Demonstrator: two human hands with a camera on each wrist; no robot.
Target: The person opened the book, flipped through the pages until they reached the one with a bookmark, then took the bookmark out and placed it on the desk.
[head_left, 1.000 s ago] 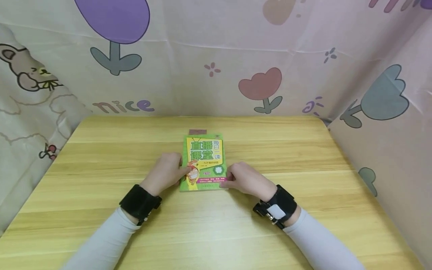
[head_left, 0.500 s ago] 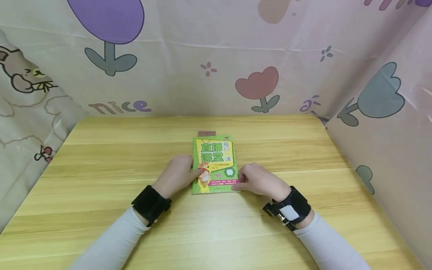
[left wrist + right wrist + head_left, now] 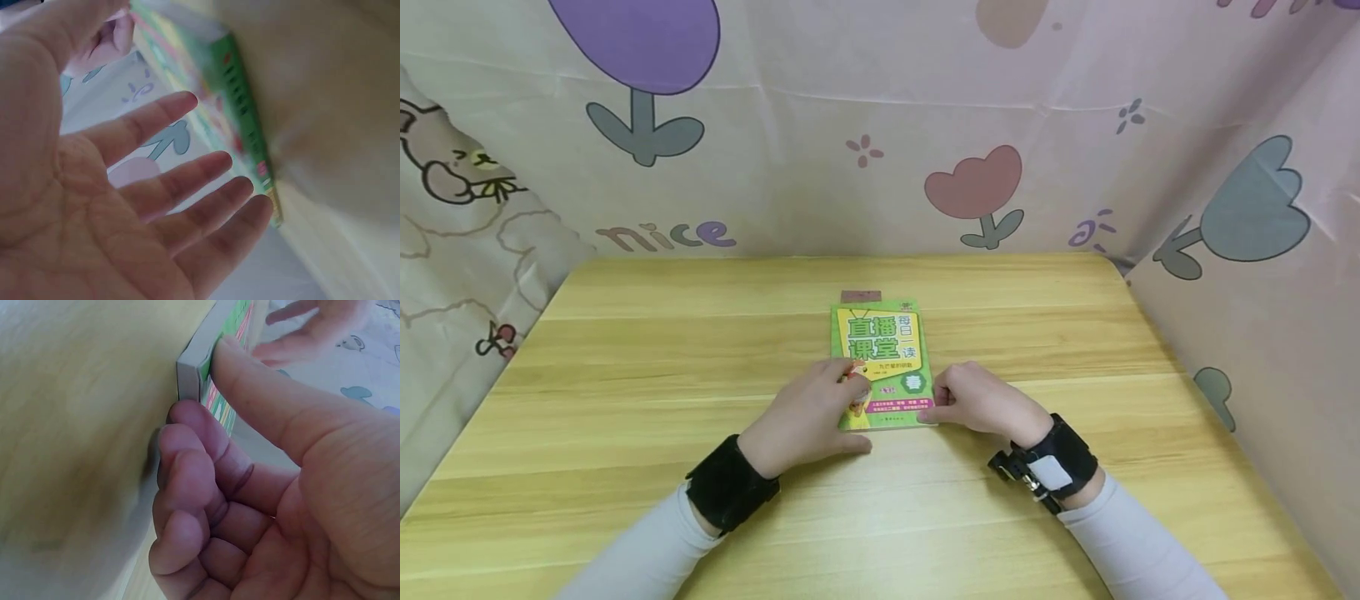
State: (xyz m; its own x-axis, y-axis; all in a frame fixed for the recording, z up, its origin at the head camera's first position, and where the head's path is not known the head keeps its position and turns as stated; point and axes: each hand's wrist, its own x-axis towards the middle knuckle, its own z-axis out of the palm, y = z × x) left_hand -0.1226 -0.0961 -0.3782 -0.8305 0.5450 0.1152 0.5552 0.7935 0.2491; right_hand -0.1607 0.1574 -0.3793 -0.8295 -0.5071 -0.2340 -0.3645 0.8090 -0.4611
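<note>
A green and yellow book (image 3: 889,346) lies flat on the table, cover up, its spine (image 3: 240,94) facing left. My left hand (image 3: 808,417) is over its lower left part in the head view, thumb apart near the front edge. In the left wrist view the palm shows and the left fingers (image 3: 178,178) are straight and spread, with nothing in them. My right hand (image 3: 988,404) pinches the near right corner. In the right wrist view its thumb (image 3: 250,378) lies on the cover and the index fingertip (image 3: 190,415) is at the book's edge, other fingers curled.
A small reddish-brown strip (image 3: 861,296) shows just beyond the book's far edge. The wooden table (image 3: 662,333) ends at a patterned cloth (image 3: 805,183) hanging behind and along both sides.
Both hands first shifted the book to the right, and the brown strip moved with it. Since then my left hand has let go of the left edge and its fingers have spread.
</note>
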